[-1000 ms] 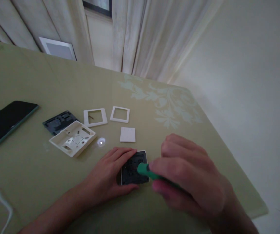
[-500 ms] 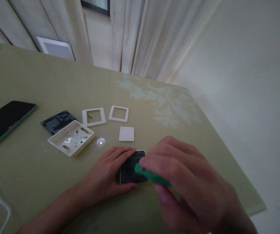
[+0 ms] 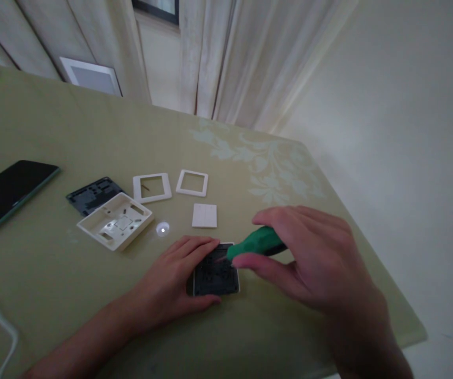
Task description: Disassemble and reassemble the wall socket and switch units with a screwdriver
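My left hand (image 3: 184, 271) is wrapped around the left side of a square wall switch (image 3: 216, 279), black inside with a white rim, lying on the table. In my right hand (image 3: 313, 252) is a screwdriver with a green handle (image 3: 258, 242). Its thin shaft points left and down at the upper part of the black face; whether the tip touches a screw I cannot tell. Just behind the switch lies a white square rocker plate (image 3: 204, 216).
Farther back lie two white frames (image 3: 168, 187) (image 3: 177, 182), one with a screw inside. Left of them, a white back box (image 3: 119, 242) overlaps a black panel (image 3: 92, 197). A small clear disc (image 3: 162, 229), a phone (image 3: 9, 195) and a white cable (image 3: 7, 326) are also on the table (image 3: 111, 131).
My right hand has turned and shifted slightly right and up, swinging the green handle higher so more of it shows. My left hand stays in place on the switch.
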Demonstrator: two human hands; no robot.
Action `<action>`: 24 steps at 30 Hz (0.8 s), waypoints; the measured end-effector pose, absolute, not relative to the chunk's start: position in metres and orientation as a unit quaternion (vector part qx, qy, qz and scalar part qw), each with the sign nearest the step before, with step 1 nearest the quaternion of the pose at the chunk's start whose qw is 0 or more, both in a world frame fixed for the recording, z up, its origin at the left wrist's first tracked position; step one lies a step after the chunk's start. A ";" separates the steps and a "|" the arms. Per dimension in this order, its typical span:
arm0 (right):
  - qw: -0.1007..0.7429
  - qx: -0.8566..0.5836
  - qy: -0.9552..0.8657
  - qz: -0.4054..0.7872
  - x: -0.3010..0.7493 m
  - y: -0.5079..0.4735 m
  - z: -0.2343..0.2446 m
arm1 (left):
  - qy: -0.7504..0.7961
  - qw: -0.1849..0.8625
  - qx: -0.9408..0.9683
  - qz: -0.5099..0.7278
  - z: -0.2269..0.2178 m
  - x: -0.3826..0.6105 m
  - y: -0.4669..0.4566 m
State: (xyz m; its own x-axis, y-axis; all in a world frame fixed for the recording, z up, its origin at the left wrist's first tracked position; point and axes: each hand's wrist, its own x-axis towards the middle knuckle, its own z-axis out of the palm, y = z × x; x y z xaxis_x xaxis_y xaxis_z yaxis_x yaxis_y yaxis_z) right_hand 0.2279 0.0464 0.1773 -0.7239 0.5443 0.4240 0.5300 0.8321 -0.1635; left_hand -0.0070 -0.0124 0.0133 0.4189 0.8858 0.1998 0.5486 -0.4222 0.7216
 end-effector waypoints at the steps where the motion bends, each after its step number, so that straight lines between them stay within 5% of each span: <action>1: 0.235 -0.287 -0.928 -0.004 0.228 0.047 0.176 | 0.453 0.291 0.792 0.287 0.013 -0.007 -0.012; 7: 0.210 -0.172 -0.960 0.069 0.219 0.032 0.177 | 0.456 0.316 0.781 0.287 0.017 -0.006 -0.012; 14: 0.242 -0.266 -0.933 0.000 0.224 0.042 0.178 | 0.440 0.308 0.792 0.288 0.019 -0.006 -0.011; 20: 0.222 -0.196 -0.951 0.085 0.220 0.025 0.178 | 0.449 0.310 0.786 0.290 0.017 -0.005 -0.012; 24: 0.231 -0.279 -0.931 0.050 0.227 0.045 0.178 | 0.441 0.301 0.797 0.283 0.016 -0.006 -0.011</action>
